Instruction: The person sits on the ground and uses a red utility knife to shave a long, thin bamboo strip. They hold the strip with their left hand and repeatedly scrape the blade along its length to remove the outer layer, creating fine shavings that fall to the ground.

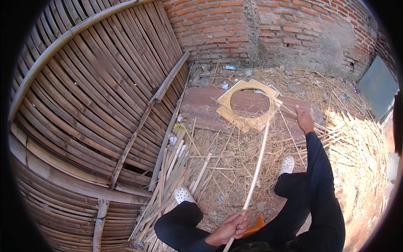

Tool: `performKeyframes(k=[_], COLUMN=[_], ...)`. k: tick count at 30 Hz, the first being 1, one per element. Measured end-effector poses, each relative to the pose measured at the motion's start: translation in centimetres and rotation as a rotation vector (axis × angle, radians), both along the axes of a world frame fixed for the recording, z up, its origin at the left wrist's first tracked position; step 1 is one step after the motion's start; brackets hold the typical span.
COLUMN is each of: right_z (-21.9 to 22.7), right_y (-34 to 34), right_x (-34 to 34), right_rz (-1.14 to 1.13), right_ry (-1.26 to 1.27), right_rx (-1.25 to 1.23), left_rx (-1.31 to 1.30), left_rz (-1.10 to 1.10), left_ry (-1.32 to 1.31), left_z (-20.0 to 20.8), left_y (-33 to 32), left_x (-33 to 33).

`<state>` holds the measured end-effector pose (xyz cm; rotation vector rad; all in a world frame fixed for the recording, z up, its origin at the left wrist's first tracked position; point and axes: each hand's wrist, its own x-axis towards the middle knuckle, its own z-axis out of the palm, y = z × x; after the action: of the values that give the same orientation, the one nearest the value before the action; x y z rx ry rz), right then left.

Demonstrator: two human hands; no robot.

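Observation:
My left hand (230,227), low in the view, is closed round a long, pale, thin stick (257,174), likely split bamboo. The stick slants up and away, its far end meeting the lower right edge of a yellowish board (224,101) with a large round hole. My right hand (305,120) is stretched forward to the right of the board, fingers curled. Thin pale strips (286,110) run between this hand and the board. What the right hand grips, if anything, I cannot make out. The holed board rests on a reddish-brown plank (199,103).
A bamboo-slat wall (100,84) stands at the left, a brick wall (214,31) at the back. Split sticks (168,180) are heaped by my left foot. Straw (226,168) and shavings cover the ground. Something orange (255,226) shows beside my left hand. A grey-green panel (378,88) leans at the right.

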<state>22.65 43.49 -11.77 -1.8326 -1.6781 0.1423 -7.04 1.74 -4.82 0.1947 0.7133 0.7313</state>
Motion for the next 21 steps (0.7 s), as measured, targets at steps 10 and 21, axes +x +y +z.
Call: performKeyframes(k=[10, 21], right_z=[9.4, 5.1], right_y=[-7.1, -7.1], right_x=[-4.3, 6.1], right_rz=[0.723, 0.682], right_ry=[-0.208, -0.292], right_rx=[0.074, 0.277], left_rx=[0.031, 0.126], left_rz=[0.15, 0.055], left_ry=[0.047, 0.442], left_z=[2.5, 3.4], left_y=[3.8, -6.5], left_x=[7.1, 18.7])
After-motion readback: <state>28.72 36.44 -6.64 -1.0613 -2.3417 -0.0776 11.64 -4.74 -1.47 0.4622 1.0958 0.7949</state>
